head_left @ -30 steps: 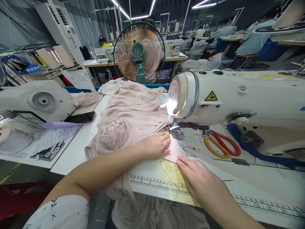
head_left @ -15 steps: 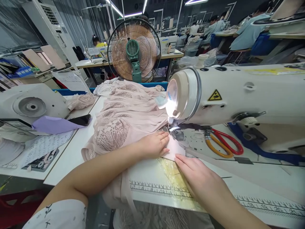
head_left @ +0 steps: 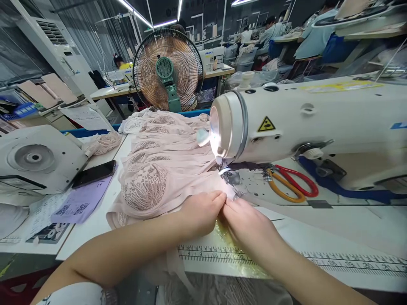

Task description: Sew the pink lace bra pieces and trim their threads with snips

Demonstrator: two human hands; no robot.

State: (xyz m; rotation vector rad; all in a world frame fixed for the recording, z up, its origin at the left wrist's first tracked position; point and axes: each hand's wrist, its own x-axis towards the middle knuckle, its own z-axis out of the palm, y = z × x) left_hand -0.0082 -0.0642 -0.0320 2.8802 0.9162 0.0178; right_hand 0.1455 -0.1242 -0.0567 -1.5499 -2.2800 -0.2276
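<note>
A pale pink bra (head_left: 146, 186) with a lace cup lies to the left of the sewing machine (head_left: 229, 127), its plain fabric running up to the lit needle area. My left hand (head_left: 202, 212) is closed, thumb and fingers pinching the fabric's near edge just in front of the presser foot (head_left: 226, 174). Pressed against it from the right, my right hand (head_left: 249, 218) grips the same edge with its fingertips. The fingertips of both hands touch, and the bit of cloth between them is mostly hidden.
More pink lace bras (head_left: 162, 129) are layered behind. Scissors with red and orange handles (head_left: 292, 184) lie right of the needle. A phone (head_left: 94, 173) rests on purple paper (head_left: 81, 201) at left. Beyond the table stands a large fan (head_left: 165, 70). A printed ruler (head_left: 219, 255) runs along the front edge.
My left hand has gone from lying on the fabric to pinching its edge, nearer me. My right hand has moved left to meet it. The purple paper's raised flap has dropped flat.
</note>
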